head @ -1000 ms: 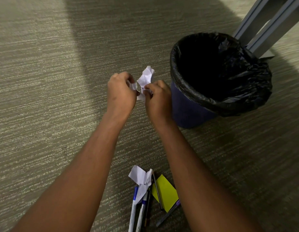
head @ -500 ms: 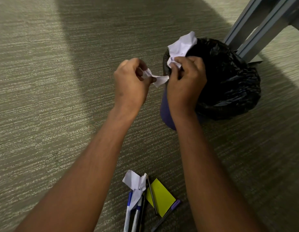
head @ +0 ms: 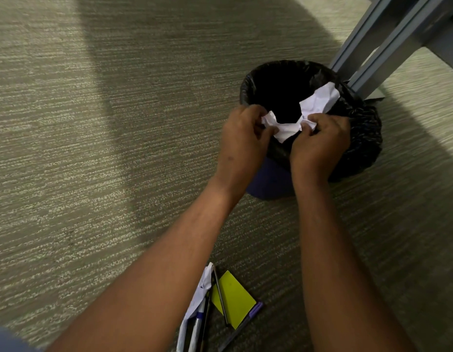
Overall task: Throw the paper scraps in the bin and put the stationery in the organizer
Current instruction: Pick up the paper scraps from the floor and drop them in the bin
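A crumpled white paper scrap (head: 291, 125) is stretched between both hands right over the mouth of the bin (head: 271, 181), a dark blue bucket lined with a black bag. My left hand (head: 243, 138) pinches the scrap's left end and my right hand (head: 321, 141) grips its right part, which sticks up beyond the fingers. On the carpet between my forearms lie another white paper scrap (head: 203, 285), a yellow sticky-note pad (head: 234, 298), and several pens (head: 220, 298). No organizer is in view.
Grey metal furniture legs (head: 380, 47) rise directly behind the bin at the top right. Striped grey-green carpet (head: 93, 174) covers the floor everywhere else.
Both hands have carried the paper scrap rightward and forward from beside the bin to over its opening. The stationery on the floor has not moved.
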{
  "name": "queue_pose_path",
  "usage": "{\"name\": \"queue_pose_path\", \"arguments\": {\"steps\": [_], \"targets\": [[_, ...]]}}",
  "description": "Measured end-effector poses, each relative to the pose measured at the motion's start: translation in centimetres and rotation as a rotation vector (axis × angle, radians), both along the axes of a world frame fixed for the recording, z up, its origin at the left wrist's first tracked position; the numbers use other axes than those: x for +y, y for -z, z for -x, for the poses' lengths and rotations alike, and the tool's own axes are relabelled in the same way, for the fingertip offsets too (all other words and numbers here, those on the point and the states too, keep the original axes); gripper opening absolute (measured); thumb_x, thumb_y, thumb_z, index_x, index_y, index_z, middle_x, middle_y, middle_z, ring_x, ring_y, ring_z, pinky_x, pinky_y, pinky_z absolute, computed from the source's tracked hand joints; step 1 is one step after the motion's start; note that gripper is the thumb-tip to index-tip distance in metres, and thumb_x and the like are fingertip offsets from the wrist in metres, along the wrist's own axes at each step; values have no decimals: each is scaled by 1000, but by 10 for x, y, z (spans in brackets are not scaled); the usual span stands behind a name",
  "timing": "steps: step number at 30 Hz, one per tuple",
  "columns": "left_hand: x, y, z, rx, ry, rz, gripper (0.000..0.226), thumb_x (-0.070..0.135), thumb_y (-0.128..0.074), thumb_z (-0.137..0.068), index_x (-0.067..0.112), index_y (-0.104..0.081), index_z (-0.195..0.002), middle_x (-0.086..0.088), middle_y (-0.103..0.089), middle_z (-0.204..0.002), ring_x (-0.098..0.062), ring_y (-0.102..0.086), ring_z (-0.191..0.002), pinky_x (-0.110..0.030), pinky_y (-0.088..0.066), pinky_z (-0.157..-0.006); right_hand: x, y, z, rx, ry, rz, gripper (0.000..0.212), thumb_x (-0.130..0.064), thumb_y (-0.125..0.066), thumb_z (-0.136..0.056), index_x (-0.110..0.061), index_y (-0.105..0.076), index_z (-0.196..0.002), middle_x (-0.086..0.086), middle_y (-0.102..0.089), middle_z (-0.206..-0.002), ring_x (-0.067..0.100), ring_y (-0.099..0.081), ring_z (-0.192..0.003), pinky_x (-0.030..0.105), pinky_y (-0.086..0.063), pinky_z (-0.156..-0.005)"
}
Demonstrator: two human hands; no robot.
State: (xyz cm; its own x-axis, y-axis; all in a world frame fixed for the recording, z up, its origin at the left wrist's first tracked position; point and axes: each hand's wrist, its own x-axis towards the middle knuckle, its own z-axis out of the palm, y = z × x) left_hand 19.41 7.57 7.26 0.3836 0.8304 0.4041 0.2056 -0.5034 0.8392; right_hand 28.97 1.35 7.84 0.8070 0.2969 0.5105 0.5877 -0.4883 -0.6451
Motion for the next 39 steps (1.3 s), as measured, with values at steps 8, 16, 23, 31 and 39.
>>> {"name": "queue_pose_path", "arguments": {"steps": [8,16,23,31,39], "targets": [[-4,-2,-3,41,29,-6,37,10,-73,-73,5,-65,-109,-9,-69,-98,-14,-64,-77,-20,-49,-74,-10,2,-8,12,54,93,29,-12,-58,-90,-10,-63,-119,8,-60,-125,24,-55,-116,18,-37,-85],[9,-8,18,59,-92,-21,15,16,-69,-77,9,-70,-91,-4,-69,-88,-13,-62,-73,-20,-49,-69,0,-13,14,-103,-75,-39,20,-10,-56,-89,-6,-68,-105,11,-61,-112,23,-59,-102,26,-50,-84],[37,-8,42,93,-148,-2,12,23,-76,-72,15,-69,-78,4,-66,-76,-5,-59,-65,-8,-45,-58,17,-11,41,-245,-205,-221,16,-3,-56,-88,3,-69,-95,18,-62,-100,25,-63,-87,38,-55,-71],[49,3,62,314,-23,188,16,23,-80,-68,22,-68,-77,11,-65,-71,5,-55,-57,-6,-40,-46,31,3,77,-272,-431,-231,11,6,-57,-83,7,-67,-86,22,-61,-92,21,-61,-79,19,-49,-67],[48,29,88,781,90,531,26,19,-80,-67,13,-70,-91,-3,-68,-91,-11,-59,-65,-23,-47,-59,25,52,102,-179,-509,-44,9,5,-56,-82,5,-65,-84,19,-60,-91,26,-60,-78,37,-54,-62]]}}
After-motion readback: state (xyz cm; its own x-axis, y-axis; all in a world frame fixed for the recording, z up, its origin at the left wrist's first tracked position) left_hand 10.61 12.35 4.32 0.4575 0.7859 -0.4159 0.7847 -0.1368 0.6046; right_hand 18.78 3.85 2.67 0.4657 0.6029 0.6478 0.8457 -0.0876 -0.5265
